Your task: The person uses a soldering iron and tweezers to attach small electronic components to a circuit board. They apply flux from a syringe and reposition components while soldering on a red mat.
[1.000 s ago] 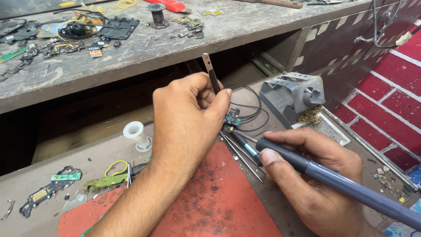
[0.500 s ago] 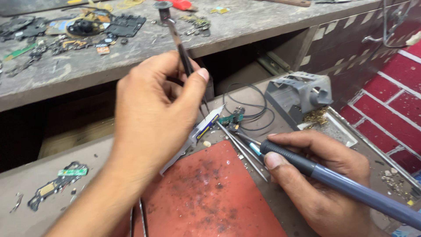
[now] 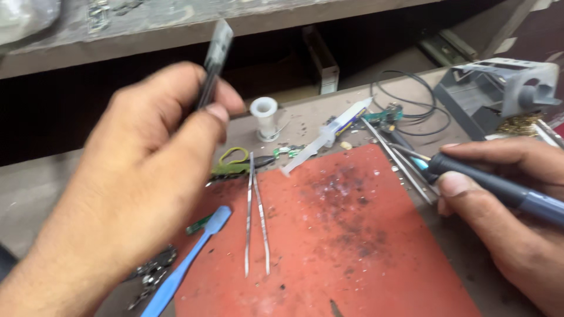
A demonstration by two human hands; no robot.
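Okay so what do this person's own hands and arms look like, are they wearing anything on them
Both are bare. The left hand shows no glove, ring or watch, and its forearm runs uncovered to the lower-left corner of the picture, with no sleeve in view. The right hand is likewise ungloved and without rings, with short fingernails; its wrist is cut off by the picture's edge, so a watch or sleeve there cannot be ruled out.
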